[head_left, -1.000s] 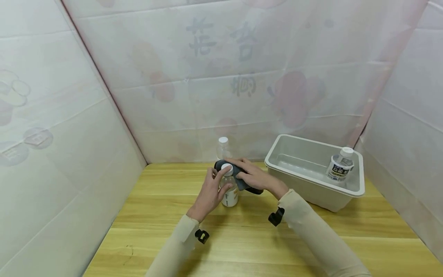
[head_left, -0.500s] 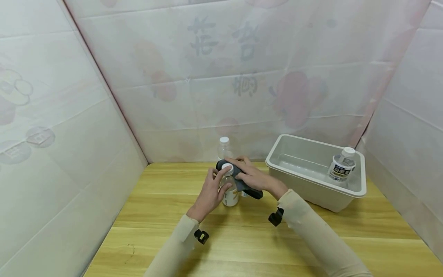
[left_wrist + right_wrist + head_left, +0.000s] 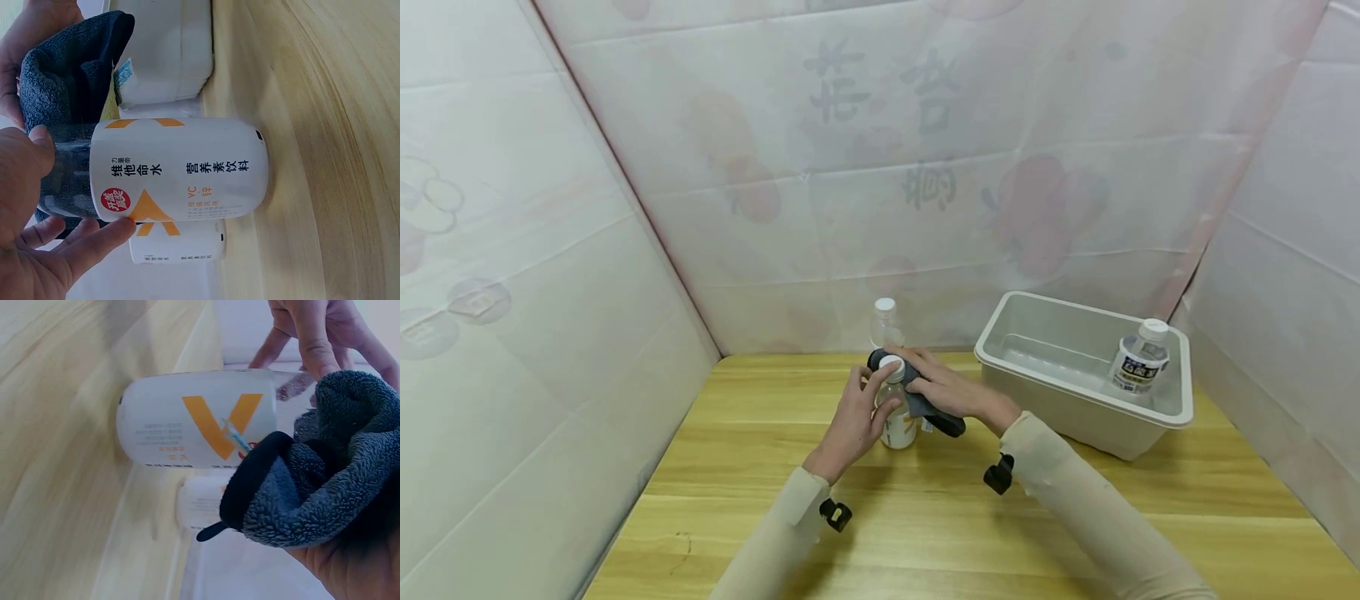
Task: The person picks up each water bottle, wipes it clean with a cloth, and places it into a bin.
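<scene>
White sheeting (image 3: pixel 820 225) is hanging behind a wooden bench (image 3: pixel 737 525), where a grey plastic bin (image 3: pixel 1060 406) is sitting right of the upright vitamin-water bottle (image 3: pixel 181 169). The left grip (image 3: pixel 850 417) is clamping that bottle's upper part, presumably steadying it; the right grip (image 3: pixel 951 392) is clutching a dark terry towel (image 3: pixel 69 81), seemingly against the bottle's far side.

White is flashed by the front bottle (image 3: pixel 206 169), and it is slashed by a bold orange V, with a red disc and black characters printed alongside! The same orange on white is repeated on the rear bottle (image 3: pixel 178 244). Slate grey is shown by the cloth (image 3: pixel 362 481), trimmed in black. Dark blue is banded round the boxed bottle (image 3: pixel 1138 367), the table (image 3: pixel 670 467) is streaked with yellow grain, and the white backdrop (image 3: pixel 887 237) is blotched with faded pink.
</scene>
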### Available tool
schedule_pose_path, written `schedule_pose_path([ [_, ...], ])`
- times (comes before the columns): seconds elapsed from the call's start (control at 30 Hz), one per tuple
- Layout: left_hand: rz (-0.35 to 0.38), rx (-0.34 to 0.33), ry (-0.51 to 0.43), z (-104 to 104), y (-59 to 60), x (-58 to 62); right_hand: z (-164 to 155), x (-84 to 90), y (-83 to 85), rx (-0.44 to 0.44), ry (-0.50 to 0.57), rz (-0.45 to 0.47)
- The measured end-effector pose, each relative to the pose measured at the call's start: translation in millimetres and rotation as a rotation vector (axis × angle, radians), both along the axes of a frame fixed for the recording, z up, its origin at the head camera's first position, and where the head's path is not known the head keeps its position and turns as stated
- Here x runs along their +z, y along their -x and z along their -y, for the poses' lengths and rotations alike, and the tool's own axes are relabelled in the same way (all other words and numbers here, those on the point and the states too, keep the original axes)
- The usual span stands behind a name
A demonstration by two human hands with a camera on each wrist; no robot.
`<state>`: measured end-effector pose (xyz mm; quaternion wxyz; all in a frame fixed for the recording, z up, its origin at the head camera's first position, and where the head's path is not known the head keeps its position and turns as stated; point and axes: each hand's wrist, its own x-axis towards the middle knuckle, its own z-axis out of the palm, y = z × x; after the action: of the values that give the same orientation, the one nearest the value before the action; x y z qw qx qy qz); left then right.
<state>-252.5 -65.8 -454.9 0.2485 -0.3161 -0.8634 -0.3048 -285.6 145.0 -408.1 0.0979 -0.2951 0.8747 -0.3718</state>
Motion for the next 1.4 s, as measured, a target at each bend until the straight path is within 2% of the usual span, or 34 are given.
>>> schedule_pose_path([
  [0.3,-0.003,0.0,-0.002,0.3,0.7,-0.9,2.3,-4.2,-1.7,-0.022,-0.015,-0.004],
  [0.87,-0.017,-0.004,-0.007,0.3,1.3,-3.1,5.3,-6.5,-5.7,-0.037,0.048,-0.003],
  [1.13,0.029,0.006,-0.008,-0.4,-0.4,-3.4,5.0,-11.7,-5.2,-0.047,0.048,0.009],
  [1.4,-0.012,0.009,-0.019,-1.6,-0.4,-2.4,5.1,-12.0,-4.8,-0.049,0.067,0.037],
])
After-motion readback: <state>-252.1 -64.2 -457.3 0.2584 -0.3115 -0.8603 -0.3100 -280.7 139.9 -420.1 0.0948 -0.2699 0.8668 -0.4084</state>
